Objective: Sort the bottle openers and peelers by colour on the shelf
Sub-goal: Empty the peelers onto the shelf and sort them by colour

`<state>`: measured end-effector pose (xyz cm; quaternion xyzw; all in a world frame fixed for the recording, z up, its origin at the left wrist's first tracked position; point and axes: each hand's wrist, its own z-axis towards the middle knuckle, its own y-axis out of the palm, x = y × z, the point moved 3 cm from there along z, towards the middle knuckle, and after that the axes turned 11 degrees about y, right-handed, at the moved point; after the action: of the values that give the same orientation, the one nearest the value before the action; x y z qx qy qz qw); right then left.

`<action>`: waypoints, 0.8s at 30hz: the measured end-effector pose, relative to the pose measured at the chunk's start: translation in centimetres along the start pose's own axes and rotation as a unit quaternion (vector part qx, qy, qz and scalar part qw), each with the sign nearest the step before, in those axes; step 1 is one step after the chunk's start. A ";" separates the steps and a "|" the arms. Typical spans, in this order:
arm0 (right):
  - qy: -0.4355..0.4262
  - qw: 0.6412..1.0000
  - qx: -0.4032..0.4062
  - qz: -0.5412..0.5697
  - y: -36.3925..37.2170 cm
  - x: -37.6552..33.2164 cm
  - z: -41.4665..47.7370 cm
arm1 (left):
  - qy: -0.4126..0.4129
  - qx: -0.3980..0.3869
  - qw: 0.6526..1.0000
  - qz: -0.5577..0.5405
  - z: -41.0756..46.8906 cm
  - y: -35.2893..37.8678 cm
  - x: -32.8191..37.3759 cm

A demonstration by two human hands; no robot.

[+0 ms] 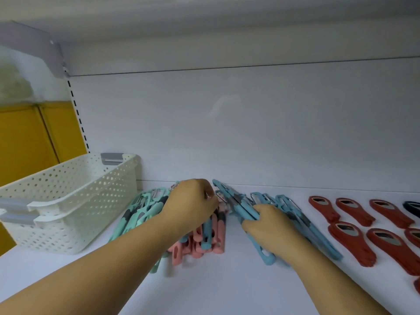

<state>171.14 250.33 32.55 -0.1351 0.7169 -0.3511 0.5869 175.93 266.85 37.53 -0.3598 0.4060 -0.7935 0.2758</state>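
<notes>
**Sorting well under way, one stray left among the peelers**

Peelers and bottle openers already lie mostly in colour groups along the white shelf [216, 289]. Red bottle openers [354, 212] are laid out in rows at the right. A dark opener [412, 208] sits at the far right edge, only partly in view. Left of the red ones lies a row of blue peelers [295, 212]. The pink peelers [219, 239] are stacked near the middle, and the mint-green peelers [145, 208] are heaped just beside a white perforated basket [68, 201].

The right hand [270, 220] grips a blue bundle [234, 200] of several peelers, its far end tilted up off the shelf at the left edge of the blue row. The left hand [191, 201] rests on the far end of the pink and mint heaps with its fingers curled down. Whether it actually holds anything there is hidden.

By my reading the openers are finished or nearly so. What remains is in the middle: one stray blue peeler [206, 235] lies among the pink ones. It has to join the blue row, as does the bundle in hand. The pink and mint heaps touch and probably want separating.
</notes>
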 end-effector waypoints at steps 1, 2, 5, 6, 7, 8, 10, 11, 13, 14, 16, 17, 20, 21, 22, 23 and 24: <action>0.012 0.999 -0.010 0.036 -0.6 0.1 0.0 | -0.008 0.030 0.998 -0.056 0.0 -0.3 0.4; 0.020 0.997 -0.020 0.071 -1.3 0.1 0.0 | -0.021 0.055 0.992 -0.114 0.0 -0.4 0.8; 0.060 0.980 -0.037 0.186 -3.8 0.6 0.1 | -0.079 0.063 0.952 -0.287 0.0 1.2 1.8; 0.071 0.976 -0.026 0.203 -4.7 0.9 0.2 | -0.094 0.037 0.940 -0.325 -0.1 2.2 2.4; 0.072 0.979 -0.001 0.192 -5.6 1.4 0.4 | -0.103 0.005 0.930 -0.353 -0.1 3.4 3.1; 0.066 0.985 0.028 0.156 -6.3 2.0 0.7 | -0.105 -0.026 0.920 -0.376 -0.2 4.6 4.1; 0.054 0.995 0.066 0.061 -7.0 2.9 1.0 | -0.118 -0.060 0.906 -0.403 -0.1 7.1 5.7; 0.051 0.996 0.074 0.015 -7.1 3.2 0.9 | -0.124 -0.064 0.902 -0.409 0.1 8.2 6.2; 0.041 0.994 0.084 -0.054 -6.9 3.7 1.1 | -0.137 -0.040 0.902 -0.408 0.8 9.7 6.8; 0.034 0.992 0.090 -0.082 -6.8 3.8 1.2 | -0.140 -0.029 0.909 -0.391 1.2 10.5 6.8; 0.029 0.988 0.093 -0.117 -6.6 4.0 1.4 | -0.132 -0.027 0.913 -0.384 2.0 12.7 6.4; 0.029 0.988 0.090 -0.123 -6.4 4.2 1.7 | -0.124 -0.028 0.906 -0.403 2.0 13.2 6.6; 0.028 0.993 0.067 -0.094 -5.8 4.9 2.4 | -0.125 -0.025 0.866 -0.484 1.9 13.2 6.6; 0.028 0.994 0.066 -0.087 -5.7 5.0 2.6 | -0.132 -0.024 0.855 -0.501 1.9 13.0 6.5; 0.026 0.993 0.072 -0.089 -5.6 5.2 2.8 | -0.138 -0.018 0.848 -0.511 1.9 12.8 6.3; 0.027 0.992 0.082 -0.096 -5.5 5.2 3.0 | -0.146 -0.012 0.842 -0.519 1.8 12.5 6.1; 0.029 0.990 0.092 -0.098 -5.5 5.3 3.2 | -0.153 -0.007 0.832 -0.534 1.7 12.2 6.2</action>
<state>171.52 242.08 31.97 -0.1397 0.6816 -0.4754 0.5384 175.40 255.28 30.07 -0.6390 0.1092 -0.7494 -0.1346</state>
